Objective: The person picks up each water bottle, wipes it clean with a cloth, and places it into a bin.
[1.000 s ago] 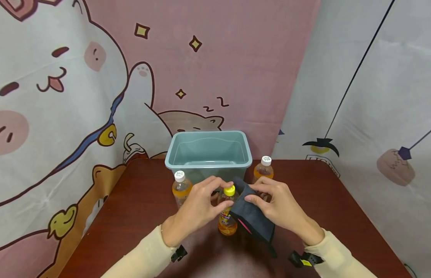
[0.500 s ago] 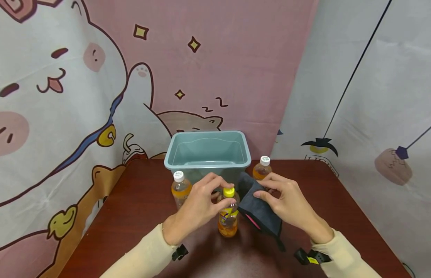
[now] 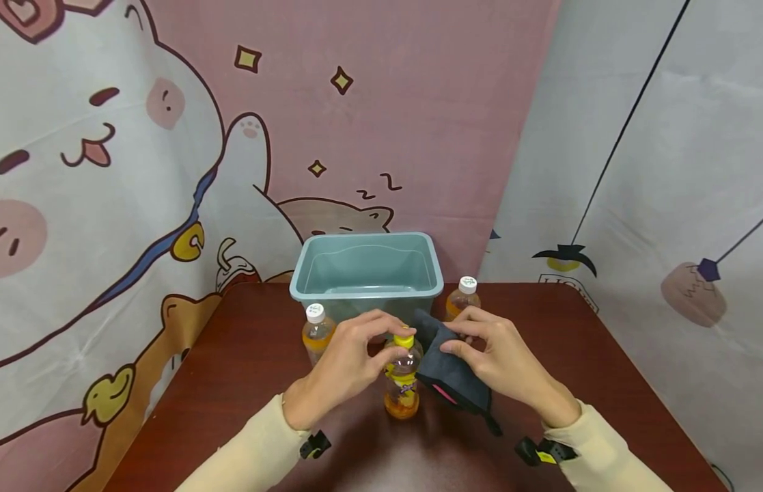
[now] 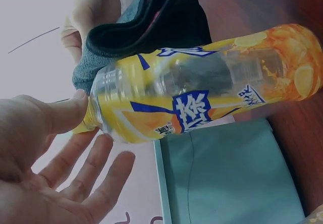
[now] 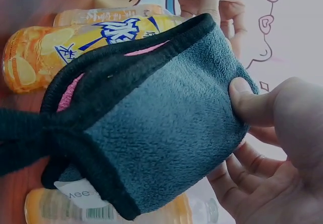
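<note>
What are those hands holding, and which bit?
Left hand: clear plastic bottle with yellow label, by its yellow cap. Right hand: folded dark grey fuzzy cloth, by its upper part.

So, on the table here, the near bottle stands right between my hands! My left hand is at its cap, on the left side; just beside it on the right comes the cloth, and my right hand is to the right of that. Behind them all, the tub, at the table's far end, before the wall. Second bottle, by the tub's left front corner; third bottle, by its right, partly behind my right hand!
</note>
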Action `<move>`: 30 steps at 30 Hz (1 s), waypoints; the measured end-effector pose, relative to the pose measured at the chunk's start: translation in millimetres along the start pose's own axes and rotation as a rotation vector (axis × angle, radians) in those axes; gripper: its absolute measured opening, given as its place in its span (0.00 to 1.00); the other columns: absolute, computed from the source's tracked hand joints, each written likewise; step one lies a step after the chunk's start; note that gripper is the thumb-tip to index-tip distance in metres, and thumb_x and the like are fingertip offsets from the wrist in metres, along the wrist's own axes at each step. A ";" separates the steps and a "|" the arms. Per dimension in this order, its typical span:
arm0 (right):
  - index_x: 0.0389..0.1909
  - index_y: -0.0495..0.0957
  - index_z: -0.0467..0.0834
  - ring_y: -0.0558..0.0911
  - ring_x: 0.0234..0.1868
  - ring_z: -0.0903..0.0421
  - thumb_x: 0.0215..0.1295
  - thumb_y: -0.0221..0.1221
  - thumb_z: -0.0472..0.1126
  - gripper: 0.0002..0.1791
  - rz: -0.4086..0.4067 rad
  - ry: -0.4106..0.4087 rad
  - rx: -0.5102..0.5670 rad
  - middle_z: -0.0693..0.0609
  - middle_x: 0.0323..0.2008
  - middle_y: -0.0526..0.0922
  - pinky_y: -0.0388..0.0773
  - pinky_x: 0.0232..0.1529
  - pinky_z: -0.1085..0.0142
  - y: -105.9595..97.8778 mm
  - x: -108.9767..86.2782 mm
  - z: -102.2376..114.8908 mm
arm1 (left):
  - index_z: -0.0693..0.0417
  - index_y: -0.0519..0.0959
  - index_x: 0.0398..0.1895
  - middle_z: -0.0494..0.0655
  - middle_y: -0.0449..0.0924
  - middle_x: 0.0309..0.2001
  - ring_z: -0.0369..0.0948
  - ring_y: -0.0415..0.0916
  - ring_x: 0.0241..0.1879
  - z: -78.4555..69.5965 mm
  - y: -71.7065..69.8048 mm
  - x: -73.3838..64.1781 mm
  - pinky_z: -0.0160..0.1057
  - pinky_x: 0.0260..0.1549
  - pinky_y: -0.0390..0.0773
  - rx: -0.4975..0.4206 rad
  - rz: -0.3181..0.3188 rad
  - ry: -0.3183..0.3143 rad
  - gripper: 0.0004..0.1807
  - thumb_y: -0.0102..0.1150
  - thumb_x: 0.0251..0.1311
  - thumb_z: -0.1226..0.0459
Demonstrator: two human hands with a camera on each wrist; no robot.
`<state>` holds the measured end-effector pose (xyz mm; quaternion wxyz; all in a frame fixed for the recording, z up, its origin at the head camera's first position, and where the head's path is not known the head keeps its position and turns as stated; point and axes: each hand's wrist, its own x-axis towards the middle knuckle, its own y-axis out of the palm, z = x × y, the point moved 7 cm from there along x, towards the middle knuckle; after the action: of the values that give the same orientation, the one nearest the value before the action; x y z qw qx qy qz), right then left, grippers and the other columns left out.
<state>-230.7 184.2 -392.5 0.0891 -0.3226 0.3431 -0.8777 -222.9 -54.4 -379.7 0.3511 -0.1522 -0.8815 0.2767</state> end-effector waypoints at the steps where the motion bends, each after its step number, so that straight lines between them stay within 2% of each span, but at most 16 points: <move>1: 0.58 0.96 0.46 0.78 0.36 0.66 0.70 0.82 0.36 0.17 0.005 0.002 0.004 0.63 0.43 0.86 0.81 0.31 0.69 2.5 1.2 1.2 | 0.48 0.94 0.59 0.39 0.95 0.57 0.38 0.93 0.59 0.4 -0.1 -0.2 0.48 0.55 0.96 0.002 0.002 -0.001 0.18 0.84 0.69 0.67; 5: 0.61 0.96 0.46 0.81 0.40 0.64 0.71 0.82 0.39 0.19 0.052 0.003 0.014 0.60 0.48 0.87 0.85 0.35 0.69 16.3 6.4 6.9 | 0.47 0.95 0.61 0.40 0.95 0.58 0.40 0.93 0.61 1.4 -0.8 -0.9 0.46 0.56 0.96 0.014 0.002 -0.004 0.18 0.84 0.69 0.66; 10: 0.66 0.93 0.47 0.84 0.42 0.66 0.74 0.79 0.42 0.21 0.120 0.018 0.051 0.56 0.55 0.89 0.88 0.39 0.69 32.0 9.1 9.0 | 0.47 0.96 0.60 0.41 0.93 0.57 0.41 0.93 0.59 2.4 -2.7 -0.9 0.40 0.55 0.96 0.003 -0.005 -0.009 0.18 0.84 0.68 0.67; 16: 0.64 0.94 0.42 0.79 0.34 0.68 0.72 0.79 0.38 0.21 0.087 -0.007 0.055 0.57 0.46 0.89 0.82 0.32 0.71 33.8 7.9 7.5 | 0.47 0.96 0.61 0.42 0.92 0.56 0.41 0.93 0.58 2.2 -3.6 -0.2 0.37 0.52 0.95 -0.020 0.000 -0.012 0.20 0.84 0.67 0.67; 19: 0.61 0.95 0.41 0.78 0.33 0.69 0.71 0.80 0.38 0.20 0.087 -0.012 0.050 0.59 0.43 0.89 0.81 0.31 0.71 33.8 6.7 6.5 | 0.48 0.96 0.61 0.43 0.92 0.55 0.41 0.93 0.57 2.1 -3.6 -0.1 0.37 0.52 0.96 -0.025 -0.003 -0.011 0.20 0.84 0.67 0.68; 25: 0.57 0.96 0.45 0.79 0.34 0.70 0.69 0.80 0.39 0.16 0.137 0.002 0.039 0.61 0.38 0.88 0.81 0.32 0.71 41.5 -1.4 -4.3 | 0.50 0.96 0.60 0.44 0.93 0.55 0.42 0.94 0.55 2.2 -2.6 -2.0 0.41 0.50 0.97 -0.021 -0.005 -0.004 0.19 0.84 0.67 0.69; 30: 0.57 0.96 0.45 0.79 0.34 0.69 0.72 0.79 0.39 0.15 0.210 0.023 0.037 0.58 0.40 0.89 0.81 0.32 0.72 53.5 -8.1 -15.9 | 0.50 0.96 0.59 0.43 0.92 0.56 0.43 0.94 0.58 3.8 -1.5 -2.2 0.40 0.52 0.96 -0.023 -0.001 -0.019 0.17 0.82 0.70 0.68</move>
<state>-237.8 155.9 -440.7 0.1827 -0.2729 0.3599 -0.8733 -224.2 -58.1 -382.3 0.3412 -0.1531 -0.8879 0.2680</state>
